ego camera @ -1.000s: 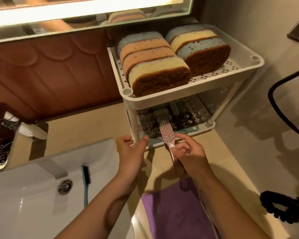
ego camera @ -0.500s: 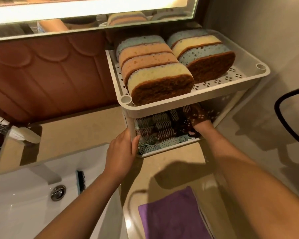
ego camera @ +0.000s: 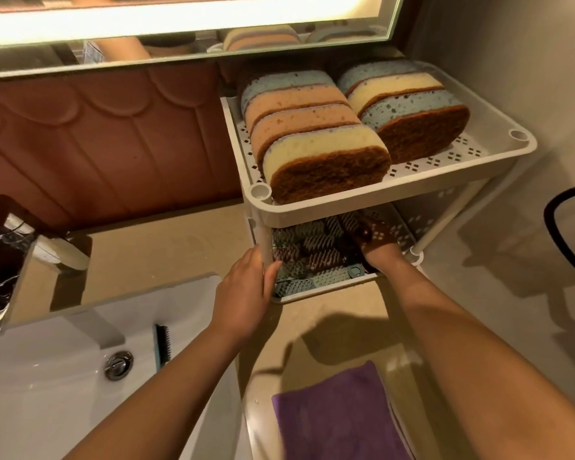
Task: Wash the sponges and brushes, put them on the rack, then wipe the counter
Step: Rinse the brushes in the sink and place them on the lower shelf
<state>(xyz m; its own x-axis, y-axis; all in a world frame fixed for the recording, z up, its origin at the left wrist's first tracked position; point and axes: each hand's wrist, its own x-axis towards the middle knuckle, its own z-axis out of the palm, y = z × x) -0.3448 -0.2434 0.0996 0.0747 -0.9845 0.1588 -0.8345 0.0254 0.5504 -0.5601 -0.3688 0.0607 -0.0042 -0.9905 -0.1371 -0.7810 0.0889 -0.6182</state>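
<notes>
A white two-tier rack (ego camera: 346, 209) stands on the beige counter (ego camera: 166, 247). Several sponges (ego camera: 326, 161) with brown scouring faces stand on edge on its top shelf. Several brushes (ego camera: 312, 254) lie on the lower shelf. My left hand (ego camera: 246, 287) holds the rack's front-left post between thumb and fingers. My right hand (ego camera: 375, 240) is deep inside the lower shelf, in shadow beside the brushes; its fingers are hidden. A teal-handled brush (ego camera: 161, 343) lies in the white sink (ego camera: 47, 393). A purple cloth (ego camera: 336, 416) lies on the counter near me.
A chrome faucet (ego camera: 60, 250) stands behind the sink at left. A lit mirror (ego camera: 180, 28) runs above the brown tiled backsplash. A black cable (ego camera: 558, 227) loops at the right edge. The wall is close behind the rack on the right.
My right hand carried the pink brush from the rack's front into the lower shelf and stays there. My left hand has kept its hold on the post.
</notes>
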